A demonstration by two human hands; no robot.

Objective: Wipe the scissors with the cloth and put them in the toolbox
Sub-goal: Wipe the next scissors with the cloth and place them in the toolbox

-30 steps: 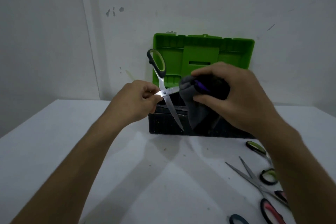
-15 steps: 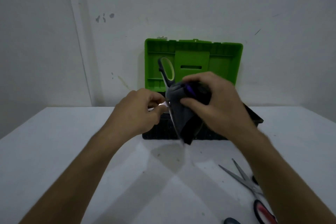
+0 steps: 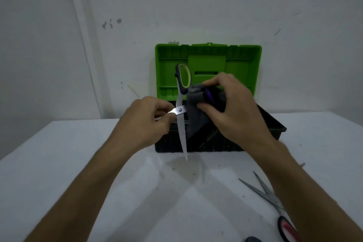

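Observation:
I hold open green-handled scissors in the air in front of the toolbox. My left hand pinches one blade near the pivot; the other blade points down toward the table. My right hand grips a dark grey cloth bunched around the scissors' second handle, just right of the pivot. One green handle loop sticks up above the cloth. The toolbox is black with its green lid standing open against the wall.
Another pair of scissors with a red handle lies open on the white table at the lower right, partly under my right forearm. A dark handle shows at the bottom edge. The wall stands right behind the toolbox.
The cloth has slid off the downward blade toward the handle side, so that blade shows bare again. My left hand keeps its pinch near the pivot.

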